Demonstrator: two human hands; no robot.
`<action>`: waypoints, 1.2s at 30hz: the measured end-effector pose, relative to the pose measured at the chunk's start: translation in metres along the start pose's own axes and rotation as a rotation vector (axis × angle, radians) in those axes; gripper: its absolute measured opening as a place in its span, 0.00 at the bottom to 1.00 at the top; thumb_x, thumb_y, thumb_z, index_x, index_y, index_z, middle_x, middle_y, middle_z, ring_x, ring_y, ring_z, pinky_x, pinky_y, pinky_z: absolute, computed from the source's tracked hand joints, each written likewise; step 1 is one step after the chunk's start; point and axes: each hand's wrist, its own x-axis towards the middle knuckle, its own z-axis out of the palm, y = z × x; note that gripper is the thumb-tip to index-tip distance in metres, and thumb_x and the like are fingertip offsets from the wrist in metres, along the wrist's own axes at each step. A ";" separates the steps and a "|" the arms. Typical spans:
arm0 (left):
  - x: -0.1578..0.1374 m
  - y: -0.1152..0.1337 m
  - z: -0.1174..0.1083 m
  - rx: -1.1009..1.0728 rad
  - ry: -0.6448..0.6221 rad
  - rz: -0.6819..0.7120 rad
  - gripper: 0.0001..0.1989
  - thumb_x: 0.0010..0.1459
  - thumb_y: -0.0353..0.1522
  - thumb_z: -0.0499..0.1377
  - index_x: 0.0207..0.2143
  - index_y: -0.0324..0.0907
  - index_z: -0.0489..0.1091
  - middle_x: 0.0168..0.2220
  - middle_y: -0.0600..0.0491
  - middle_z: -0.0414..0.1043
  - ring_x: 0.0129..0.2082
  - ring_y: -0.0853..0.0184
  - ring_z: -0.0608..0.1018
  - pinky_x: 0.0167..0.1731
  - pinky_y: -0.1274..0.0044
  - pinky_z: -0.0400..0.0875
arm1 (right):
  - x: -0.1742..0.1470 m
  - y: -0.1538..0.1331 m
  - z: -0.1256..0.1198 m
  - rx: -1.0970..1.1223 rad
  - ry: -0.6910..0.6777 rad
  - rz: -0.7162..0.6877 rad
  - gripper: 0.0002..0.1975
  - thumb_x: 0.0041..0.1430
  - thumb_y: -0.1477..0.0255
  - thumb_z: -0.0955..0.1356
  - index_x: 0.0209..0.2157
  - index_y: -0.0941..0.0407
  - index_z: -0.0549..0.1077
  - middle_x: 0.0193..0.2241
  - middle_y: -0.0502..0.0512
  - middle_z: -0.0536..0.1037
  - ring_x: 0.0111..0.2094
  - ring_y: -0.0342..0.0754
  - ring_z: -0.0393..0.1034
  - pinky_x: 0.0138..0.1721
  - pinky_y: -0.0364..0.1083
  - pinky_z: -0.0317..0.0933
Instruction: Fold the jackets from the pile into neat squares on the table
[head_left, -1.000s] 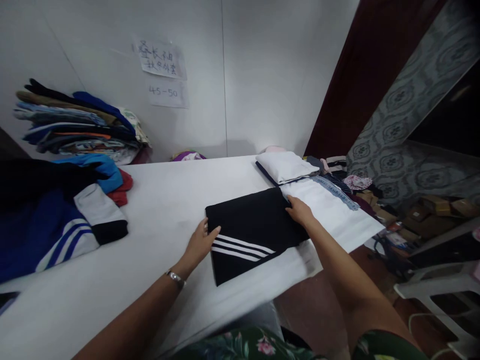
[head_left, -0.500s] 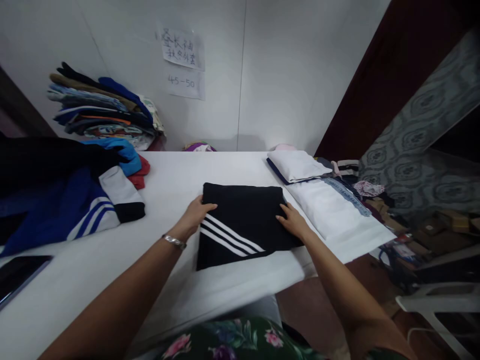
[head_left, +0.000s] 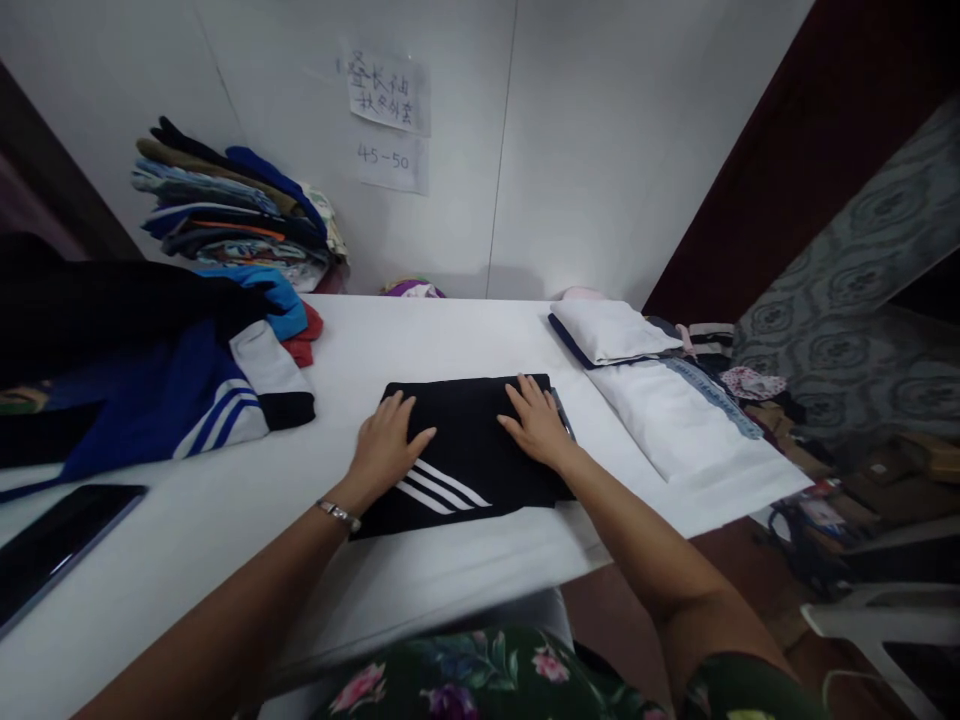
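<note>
A folded black garment point(head_left: 457, 430) with three white diagonal stripes lies flat on the white table point(head_left: 435, 335), close to the front edge. On its left side rests my left hand point(head_left: 386, 440), fingers spread over the cloth, a silver bracelet at the wrist. My right hand point(head_left: 536, 425) lies flat on the upper right part of the garment, fingers apart. A thin grey strip shows along the garment's right edge. Neither hand grips the cloth.
Folded white clothes point(head_left: 637, 400) lie to the right. At the left is a heap of blue and black clothes point(head_left: 150, 380), with a phone point(head_left: 67, 545) nearer me. A tall stack of folded clothes point(head_left: 232, 215) stands behind. A white plastic chair point(head_left: 870, 620) is at lower right.
Both hands have moved from the garment's side edges onto its top, fingers now spread flat. The garment has shifted slightly left on the table. The camera view has turned a little left.
</note>
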 end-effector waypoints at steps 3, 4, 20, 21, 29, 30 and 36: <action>-0.013 0.010 0.014 0.075 -0.091 0.091 0.30 0.58 0.46 0.52 0.59 0.42 0.61 0.65 0.43 0.53 0.65 0.52 0.53 0.61 0.55 0.44 | 0.024 0.009 0.011 -0.044 -0.046 0.049 0.31 0.63 0.56 0.60 0.64 0.53 0.53 0.67 0.59 0.44 0.68 0.55 0.32 0.63 0.62 0.29; -0.016 0.012 0.018 0.090 -0.110 0.119 0.29 0.58 0.46 0.51 0.59 0.43 0.61 0.65 0.44 0.54 0.66 0.53 0.52 0.62 0.55 0.41 | 0.029 0.016 0.015 -0.071 -0.080 0.110 0.31 0.63 0.56 0.59 0.64 0.54 0.53 0.67 0.60 0.45 0.67 0.55 0.33 0.63 0.62 0.29; -0.024 0.006 0.023 -0.088 -0.138 0.133 0.28 0.58 0.46 0.52 0.58 0.44 0.63 0.63 0.46 0.57 0.66 0.55 0.53 0.63 0.58 0.36 | 0.024 0.038 0.015 0.040 -0.024 0.240 0.27 0.62 0.59 0.62 0.60 0.52 0.62 0.65 0.58 0.53 0.67 0.56 0.39 0.64 0.62 0.31; -0.023 0.003 0.020 -0.148 -0.139 0.124 0.27 0.58 0.46 0.53 0.57 0.44 0.64 0.63 0.47 0.57 0.65 0.56 0.54 0.63 0.58 0.38 | 0.015 0.032 0.011 0.104 0.024 0.202 0.26 0.61 0.60 0.63 0.59 0.52 0.63 0.64 0.57 0.55 0.66 0.55 0.41 0.64 0.61 0.32; -0.031 0.005 -0.026 -0.441 -0.057 0.138 0.17 0.57 0.43 0.55 0.43 0.44 0.71 0.48 0.49 0.72 0.50 0.60 0.71 0.48 0.67 0.67 | -0.091 -0.012 0.001 0.299 -0.094 -0.176 0.23 0.57 0.64 0.67 0.56 0.49 0.68 0.57 0.53 0.68 0.63 0.53 0.54 0.64 0.60 0.38; -0.038 0.006 -0.030 -0.411 -0.091 0.192 0.17 0.56 0.44 0.56 0.43 0.44 0.71 0.46 0.50 0.72 0.49 0.60 0.71 0.49 0.66 0.66 | -0.100 -0.011 0.001 0.220 -0.103 -0.206 0.24 0.58 0.65 0.67 0.56 0.49 0.67 0.59 0.54 0.66 0.63 0.53 0.52 0.64 0.61 0.37; -0.081 -0.009 -0.027 -0.199 -0.243 0.453 0.19 0.52 0.44 0.60 0.43 0.45 0.71 0.45 0.48 0.71 0.47 0.56 0.70 0.48 0.64 0.63 | -0.119 0.016 0.007 -0.080 -0.090 -0.231 0.28 0.55 0.77 0.63 0.59 0.52 0.64 0.62 0.56 0.61 0.64 0.54 0.49 0.63 0.61 0.40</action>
